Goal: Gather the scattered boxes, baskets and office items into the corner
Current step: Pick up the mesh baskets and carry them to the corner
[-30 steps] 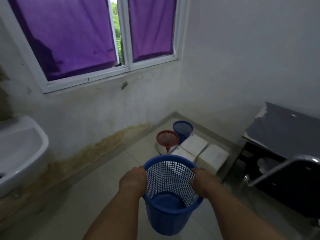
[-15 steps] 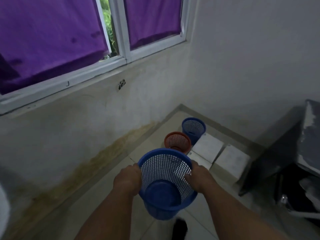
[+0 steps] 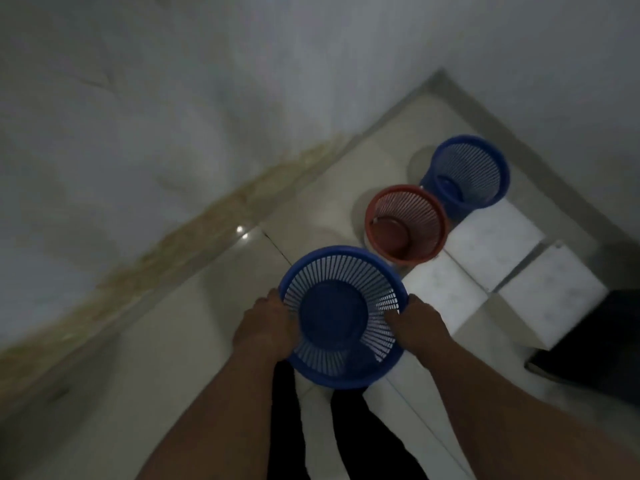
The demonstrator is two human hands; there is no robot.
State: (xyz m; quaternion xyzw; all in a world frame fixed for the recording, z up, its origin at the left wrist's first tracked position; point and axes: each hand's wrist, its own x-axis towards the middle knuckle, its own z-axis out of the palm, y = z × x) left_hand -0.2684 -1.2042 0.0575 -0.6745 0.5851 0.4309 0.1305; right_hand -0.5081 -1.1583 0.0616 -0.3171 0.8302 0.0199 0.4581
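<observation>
While the left hand (image 3: 266, 323) and right hand (image 3: 419, 323) grip the blue basket (image 3: 333, 315), it seems off the floor (image 3: 194, 317).

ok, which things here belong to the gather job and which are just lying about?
Job: held blue basket, gripped by left hand and right hand; red basket; far blue basket; white boxes.
Lying about: dark furniture; stained wall.

Just ahead of the right hand (image 3: 419, 323), past the held blue basket (image 3: 332, 317), stands the red basket (image 3: 405, 223), and beyond it the far blue basket (image 3: 467, 171). White boxes (image 3: 491, 237) block its right side. Left of the left hand (image 3: 266, 323) the floor (image 3: 194, 306) lies open up to the wall (image 3: 138, 150).
</observation>
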